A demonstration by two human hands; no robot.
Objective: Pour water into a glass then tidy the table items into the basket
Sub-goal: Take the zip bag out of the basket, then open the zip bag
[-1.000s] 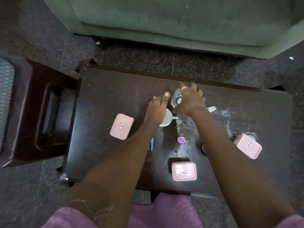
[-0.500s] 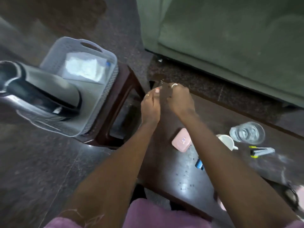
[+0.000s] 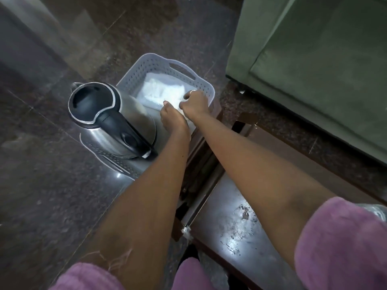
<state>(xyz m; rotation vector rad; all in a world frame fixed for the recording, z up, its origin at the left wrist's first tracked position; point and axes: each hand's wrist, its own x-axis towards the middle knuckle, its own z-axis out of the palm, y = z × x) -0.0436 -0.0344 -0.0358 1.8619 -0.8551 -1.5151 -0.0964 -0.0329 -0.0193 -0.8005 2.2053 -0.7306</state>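
A grey slotted plastic basket (image 3: 196, 80) stands on a dark wooden stool to the left of the table. A flat white packet (image 3: 159, 93) lies in its far half. A steel kettle (image 3: 134, 114) with a black lid and handle fills its near half. Both my hands are inside the basket, just above the packet. My left hand (image 3: 173, 119) is beside the kettle with its fingers curled down. My right hand (image 3: 195, 103), with a ring on it, is next to it near the basket's right wall, fingers bent. Whether either hand holds something small is hidden.
The dark wooden table (image 3: 230, 218) runs along the lower right, its top shiny and smudged. A green sofa (image 3: 314, 59) fills the upper right. The stool's edge (image 3: 217, 113) shows under the basket. Dark stone floor (image 3: 41, 185) lies to the left.
My hands left the glass and cup on the table, swung left together, and now reach down into the basket. The view turned left; most table items are out of sight.
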